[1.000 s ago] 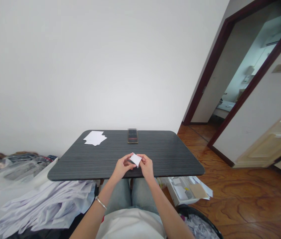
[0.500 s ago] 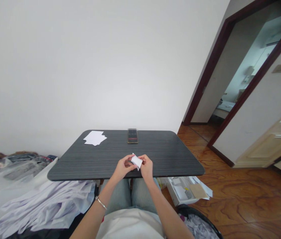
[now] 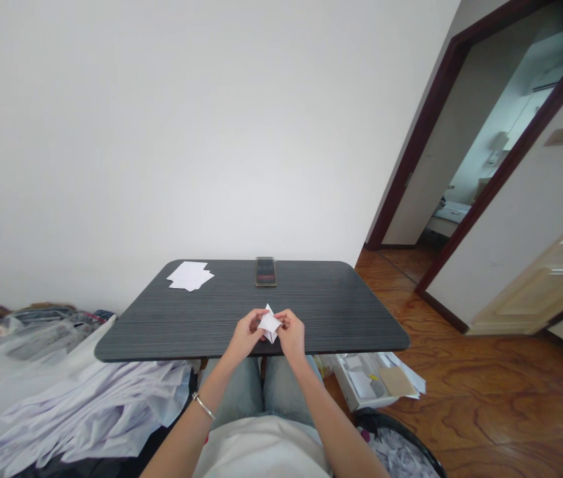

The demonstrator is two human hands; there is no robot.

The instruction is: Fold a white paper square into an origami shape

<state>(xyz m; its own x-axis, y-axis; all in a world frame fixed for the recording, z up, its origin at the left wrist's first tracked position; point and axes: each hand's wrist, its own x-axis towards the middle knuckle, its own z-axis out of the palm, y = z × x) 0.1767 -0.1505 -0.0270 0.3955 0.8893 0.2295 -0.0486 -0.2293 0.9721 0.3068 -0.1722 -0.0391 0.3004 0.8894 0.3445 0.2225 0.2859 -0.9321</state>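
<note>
White folded paper [image 3: 269,324], creased into a small pointed shape, pinched between left hand [image 3: 246,335] and right hand [image 3: 290,333] — each grip narrow, fingertips closed on the paper, just above the near edge of a dark grey wood-grain desk [image 3: 331,318]. Farther along the desk, close to the wall, a loose stack of white sheets [image 3: 190,276] and, well to its right, a smartphone [image 3: 265,271] lying flat, its surface blurred. Silver bangle [image 3: 203,405] around the left wrist. Beyond the desk's edges — a heap of white sheets [image 3: 97,411] at left, an open box of paper pieces [image 3: 366,382] on the reddish wooden floor [image 3: 485,398] at right, and a black bin [image 3: 391,451] of paper scraps near the knees.
</note>
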